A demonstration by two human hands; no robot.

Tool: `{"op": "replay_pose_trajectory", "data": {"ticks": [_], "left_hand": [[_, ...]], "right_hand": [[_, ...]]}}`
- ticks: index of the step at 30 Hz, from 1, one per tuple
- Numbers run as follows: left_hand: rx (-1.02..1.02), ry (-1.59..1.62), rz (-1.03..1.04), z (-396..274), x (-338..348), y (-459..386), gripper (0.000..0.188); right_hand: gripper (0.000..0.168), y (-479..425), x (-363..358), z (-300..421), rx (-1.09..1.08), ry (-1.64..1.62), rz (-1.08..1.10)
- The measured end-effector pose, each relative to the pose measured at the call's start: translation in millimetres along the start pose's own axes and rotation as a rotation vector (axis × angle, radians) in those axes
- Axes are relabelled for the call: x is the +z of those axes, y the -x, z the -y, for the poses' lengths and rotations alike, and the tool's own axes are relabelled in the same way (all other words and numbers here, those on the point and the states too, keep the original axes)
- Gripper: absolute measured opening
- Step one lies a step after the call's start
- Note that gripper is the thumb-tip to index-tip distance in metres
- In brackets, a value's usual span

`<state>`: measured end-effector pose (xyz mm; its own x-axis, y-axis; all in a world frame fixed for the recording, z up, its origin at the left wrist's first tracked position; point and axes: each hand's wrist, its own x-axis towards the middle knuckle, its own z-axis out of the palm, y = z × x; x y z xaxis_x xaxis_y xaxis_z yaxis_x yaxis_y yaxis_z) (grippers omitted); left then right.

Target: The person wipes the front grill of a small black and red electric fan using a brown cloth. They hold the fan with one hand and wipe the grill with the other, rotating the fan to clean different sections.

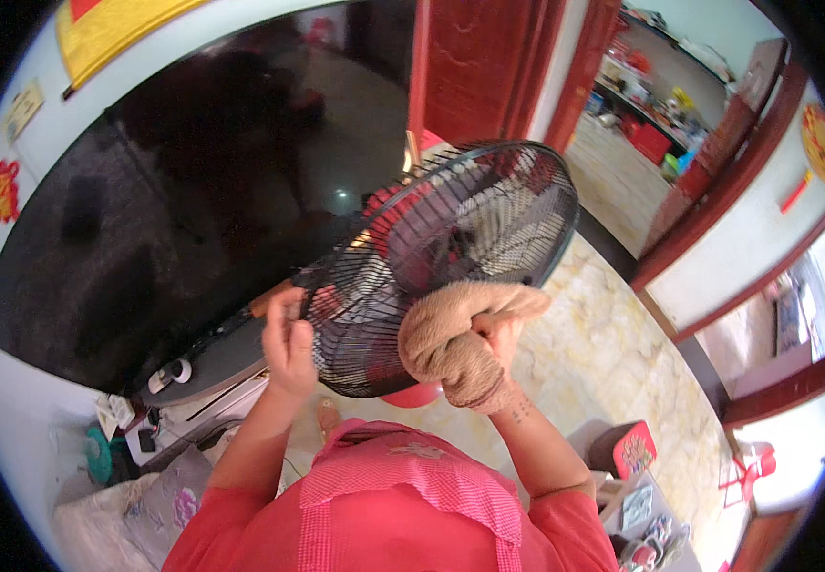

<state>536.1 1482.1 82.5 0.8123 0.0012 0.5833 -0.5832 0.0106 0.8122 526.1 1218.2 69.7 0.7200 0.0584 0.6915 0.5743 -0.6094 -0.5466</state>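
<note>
A black wire fan guard [355, 336] stands tilted before my chest, its fan head and blades partly visible through the bars. At its left rim is my left hand [289, 342], blurred, with thumb and fingers around the edge. My right hand [500, 339] grips a bunched brown cloth [448, 329], which lies against the near lower right of the guard. Part of the cloth drapes over the wrist and covers some of the bars. The fan's stand is mostly hidden beneath the head.
A large black television screen [205, 186] fills the left, above a low cabinet [205, 386]. Red wooden door frames [584, 79] stand ahead and right. A red-sided bin [634, 449] and a small table with odds and ends [620, 525] are at lower right. Marble-patterned floor [584, 322] lies between.
</note>
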Motion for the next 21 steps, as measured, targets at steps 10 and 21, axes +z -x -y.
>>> {"op": "replay_pose_trajectory", "data": {"ticks": [10, 21], "left_hand": [[-0.068, 0.085, -0.058, 3, 10, -5, 0.039], [-0.088, -0.018, -0.137, 1, 3, 0, 0.033]], "right_hand": [[0.037, 79, 20, -62, 0.129, -0.105, -0.065], [0.031, -23, 2, 29, -0.411, 0.142, -0.219]]}}
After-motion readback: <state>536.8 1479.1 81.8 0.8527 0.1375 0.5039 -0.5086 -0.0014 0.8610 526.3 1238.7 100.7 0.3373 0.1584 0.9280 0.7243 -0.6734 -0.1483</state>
